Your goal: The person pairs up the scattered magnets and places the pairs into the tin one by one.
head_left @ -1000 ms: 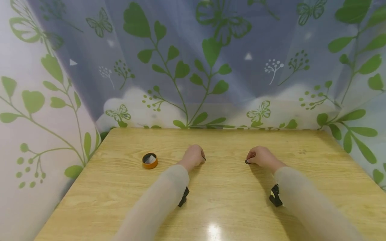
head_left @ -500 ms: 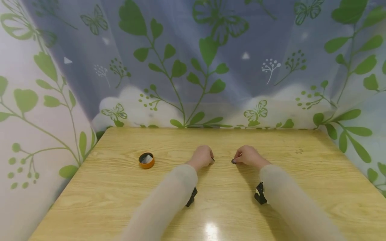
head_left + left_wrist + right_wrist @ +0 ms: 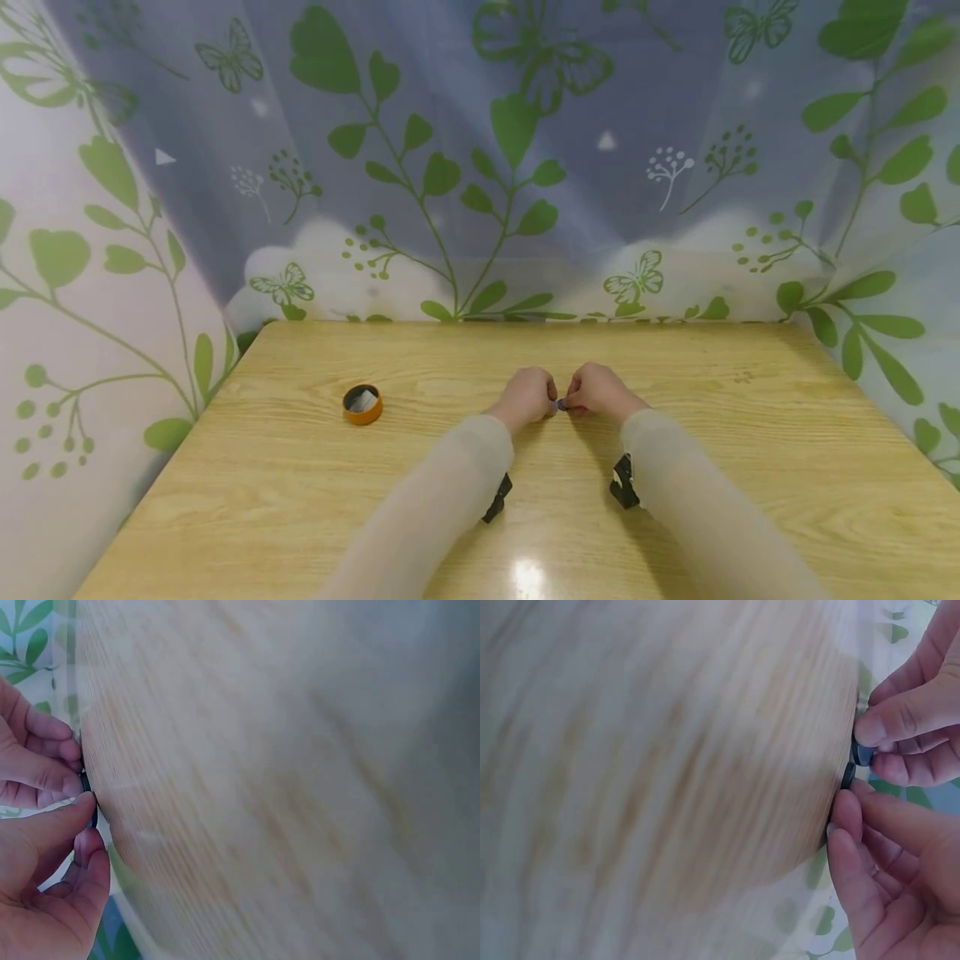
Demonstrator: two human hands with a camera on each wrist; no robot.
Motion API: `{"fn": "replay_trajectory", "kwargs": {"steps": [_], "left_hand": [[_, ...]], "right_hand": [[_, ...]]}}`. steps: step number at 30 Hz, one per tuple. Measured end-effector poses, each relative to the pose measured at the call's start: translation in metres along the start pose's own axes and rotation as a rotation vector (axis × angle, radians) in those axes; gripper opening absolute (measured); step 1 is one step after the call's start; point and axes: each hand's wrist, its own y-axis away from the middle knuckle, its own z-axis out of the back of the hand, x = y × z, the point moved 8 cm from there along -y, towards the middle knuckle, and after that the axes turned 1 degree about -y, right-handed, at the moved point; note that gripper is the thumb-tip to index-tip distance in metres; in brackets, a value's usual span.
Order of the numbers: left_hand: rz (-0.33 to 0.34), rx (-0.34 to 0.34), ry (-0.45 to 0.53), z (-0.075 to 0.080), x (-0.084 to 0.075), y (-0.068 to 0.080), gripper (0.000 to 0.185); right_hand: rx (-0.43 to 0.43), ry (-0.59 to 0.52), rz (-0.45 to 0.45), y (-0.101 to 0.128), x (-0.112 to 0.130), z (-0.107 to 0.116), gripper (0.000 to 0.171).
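Close together over the middle of the table, my left hand (image 3: 527, 395) and right hand (image 3: 600, 392) each pinch a small dark, disc-like piece between thumb and fingers. The right wrist view shows the left hand's dark piece (image 3: 862, 752) just above the right hand's dark piece (image 3: 847, 776), nearly edge to edge. Whether they touch, I cannot tell. Fingers hide much of both pieces, so their exact kind is unclear. From the left wrist view, the left hand's thumb (image 3: 64, 820) lies over its piece.
A small round orange container (image 3: 363, 414), dark inside with a whitish piece in it, stands to the left on the wooden table (image 3: 225, 492). Behind the table's far edge hangs a leaf-patterned curtain (image 3: 420, 250). Black wrist cameras (image 3: 624, 483) sit under both sleeves.
Both hands have moved toward each other, the left one rightward and the right one leftward, bringing the two dark pieces nearly together. The orange container stays on the table; the head view shifts slightly.
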Motion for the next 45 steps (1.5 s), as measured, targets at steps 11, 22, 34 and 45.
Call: {"fn": "replay_trajectory", "kwargs": {"steps": [11,22,34,45], "left_hand": [[-0.036,-0.039,0.042,-0.003,-0.009,-0.004,0.007],[-0.078,-0.061,0.143,0.011,-0.002,0.009,0.017],[-0.117,-0.184,0.239,0.095,0.073,0.067,0.017],[0.117,-0.194,0.204,0.122,0.197,0.123,0.075]], "right_hand": [[0.048,0.012,0.01,0.001,0.0,0.0,0.019],[0.044,0.001,-0.025,0.0,0.0,0.0,0.018],[0.047,0.023,0.0,0.006,-0.001,-0.002,0.02],[-0.016,0.18,0.116,0.009,0.01,-0.006,0.016]]}}
